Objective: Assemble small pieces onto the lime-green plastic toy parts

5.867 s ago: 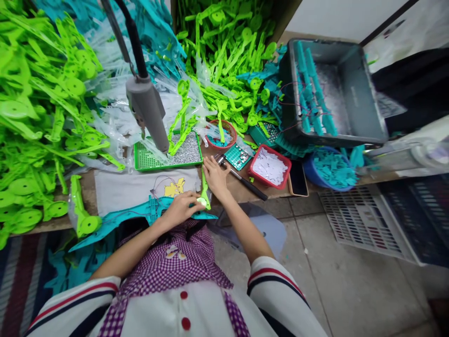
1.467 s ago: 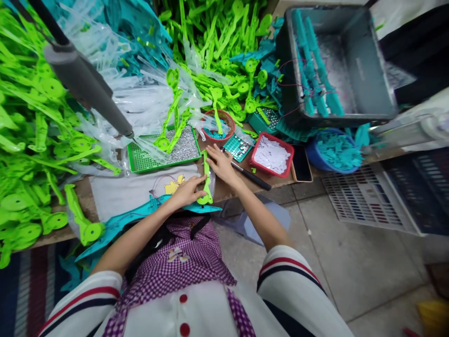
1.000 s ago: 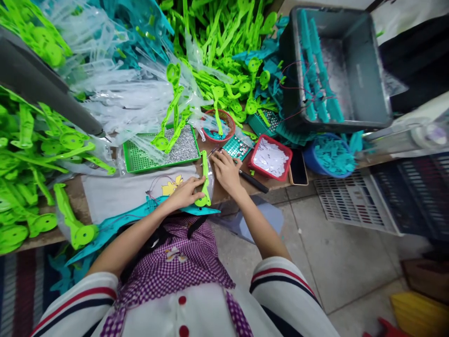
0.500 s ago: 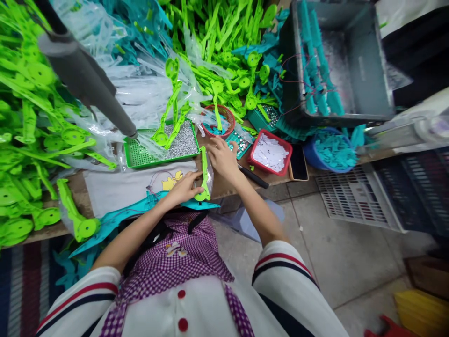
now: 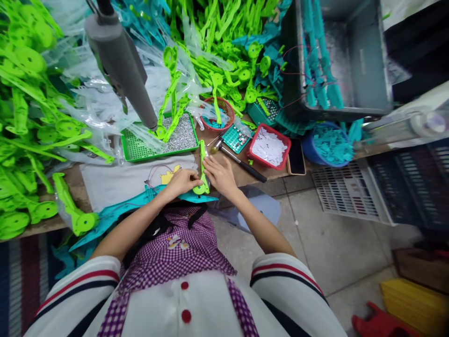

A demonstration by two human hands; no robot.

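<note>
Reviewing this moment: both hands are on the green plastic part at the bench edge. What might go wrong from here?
1. The green part lies at the bench edge under the left hand and right hand; a slip might drop it to the floor.
2. The hanging grey driver dangles above the green tray of tiny silvery bits; a knock might scatter them.
3. The black-handled tool lies beside the right hand; a sweep might roll it off.

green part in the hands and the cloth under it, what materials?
Green part, held by left hand and right hand: looks like moulded plastic, bright lime, smooth with a slight gloss, crisp edges, matching the piled pieces. Cloth: probably soft woven or knit fabric, matt grey-white, printed yellow figure, lying flat with soft edges.
</note>
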